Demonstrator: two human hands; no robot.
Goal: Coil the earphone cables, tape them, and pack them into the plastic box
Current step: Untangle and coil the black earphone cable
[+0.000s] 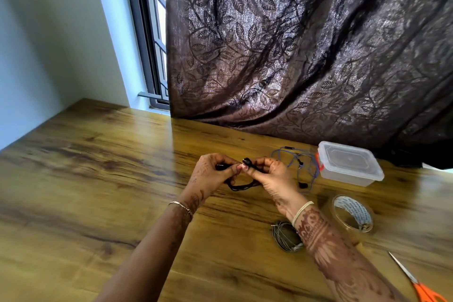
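Observation:
Above the middle of the wooden table (98, 167), my left hand (210, 176) and my right hand (272, 176) both pinch a black earphone cable (241, 186). Its loops hang below and between my fingers, and an earbud sticks up by my right thumb. A blue earphone cable (294, 157) lies loose on the table behind my right hand, next to a clear plastic box (349, 164) with its lid on and an orange latch. A grey earphone cable (285, 236) lies coiled beside my right wrist.
A roll of clear tape (353, 213) stands to the right of my right forearm. Orange-handled scissors (416, 282) lie at the lower right corner. A dark leaf-patterned curtain (306, 44) hangs down onto the table's far edge, with a window (154, 32) to its left.

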